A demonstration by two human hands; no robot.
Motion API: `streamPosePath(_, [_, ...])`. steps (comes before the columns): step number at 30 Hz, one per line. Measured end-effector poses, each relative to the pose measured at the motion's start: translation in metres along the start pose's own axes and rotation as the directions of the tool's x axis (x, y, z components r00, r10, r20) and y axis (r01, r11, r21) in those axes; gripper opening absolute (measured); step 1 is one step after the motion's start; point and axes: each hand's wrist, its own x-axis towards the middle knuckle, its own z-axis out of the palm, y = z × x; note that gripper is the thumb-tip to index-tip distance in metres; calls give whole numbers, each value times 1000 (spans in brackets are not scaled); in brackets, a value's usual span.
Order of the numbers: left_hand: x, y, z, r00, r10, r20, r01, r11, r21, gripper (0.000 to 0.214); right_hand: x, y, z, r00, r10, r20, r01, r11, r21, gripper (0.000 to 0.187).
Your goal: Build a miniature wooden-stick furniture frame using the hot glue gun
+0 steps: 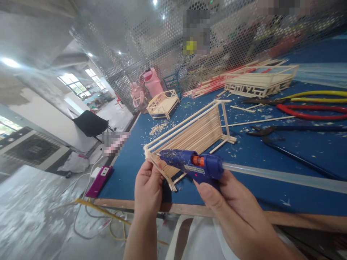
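Note:
My right hand (pixel 225 198) is wrapped round the grip of a blue hot glue gun (pixel 179 159), a long clear glue stick (pixel 282 177) trailing from its back end. The nozzle points left, at the near left corner of a small wooden stick frame (pixel 195 137) with a slatted panel; whether the tip touches the wood I cannot tell. Between its thumb and fingers, my left hand (pixel 149 184) pinches that corner of the frame. The rest of the frame leans tilted over the blue tabletop (pixel 124 162).
Behind stands a small finished-looking stick bed (pixel 164 104) beside a pink bottle (pixel 153 83). At the right lie another stick frame (pixel 260 81), red-handled pliers (pixel 311 110) and blue-handled pliers (pixel 287 139). Red-tipped sticks (pixel 211 86) lie by the mesh screen (pixel 162 47). A purple power strip (pixel 99 180) sits at the left edge.

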Motion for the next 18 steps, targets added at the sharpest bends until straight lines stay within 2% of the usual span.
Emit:
streamPosePath(9, [0,-1,0,1000,4,-8,-5,1000,-16,40,-2,0,0,1000,12,4,-12,1000,6,36])
streamPosePath(12, [1,-1,0,1000,6,-26,-6,1000,-6,41,-5,1,-2,992,53,-110,-49,998,32,25])
streamPosePath(14, [0,-2,-2,999,14,-48,-14,1000,-1,42,-10,0,-7,975,94,-201,-89,995,35,25])
streamPosePath(18, [-1,-5,-7,998,-6,-57,5,1000,-24,39,-19,0,-29,912,229,-340,-228,973,43,28])
